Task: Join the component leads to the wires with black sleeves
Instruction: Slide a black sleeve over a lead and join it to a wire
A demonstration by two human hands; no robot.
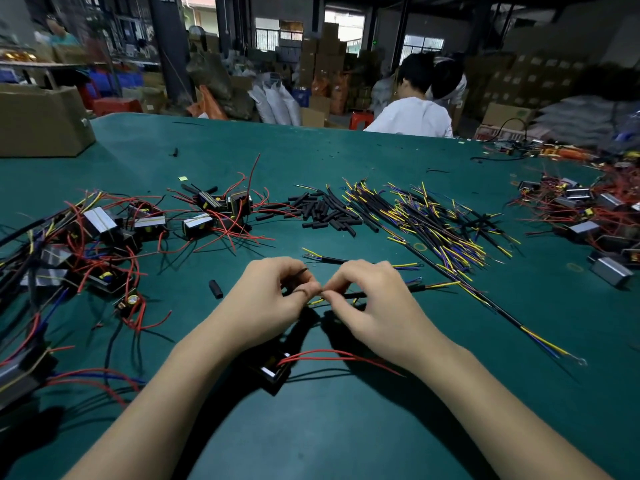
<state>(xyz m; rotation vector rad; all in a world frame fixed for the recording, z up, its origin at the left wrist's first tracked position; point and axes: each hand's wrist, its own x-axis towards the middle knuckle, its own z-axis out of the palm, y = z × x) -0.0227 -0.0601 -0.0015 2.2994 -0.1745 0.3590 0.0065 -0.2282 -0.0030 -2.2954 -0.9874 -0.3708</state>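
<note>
Cardboard box (41, 119) on the green worktop (346, 427), far-left corner. Beyond the far edge: person in white top (412, 116), back turned, red stools (360, 120), stacked cartons (325, 53), white sacks (277, 102), blue bins (114, 81) far left.

— Can you see the join itself?

— No. My left hand (273, 292) and right hand (367, 296) meet fingertip to fingertip, and whatever sits between them is too small to tell.

— And the component (273, 370) near you?

— My left wrist covers most of it; only one corner and its red leads (332, 355) show.

— The left pile (69, 258)?

— Cut off by the left edge. The far right heap (588, 206) blurs and runs out of the picture too.
</note>
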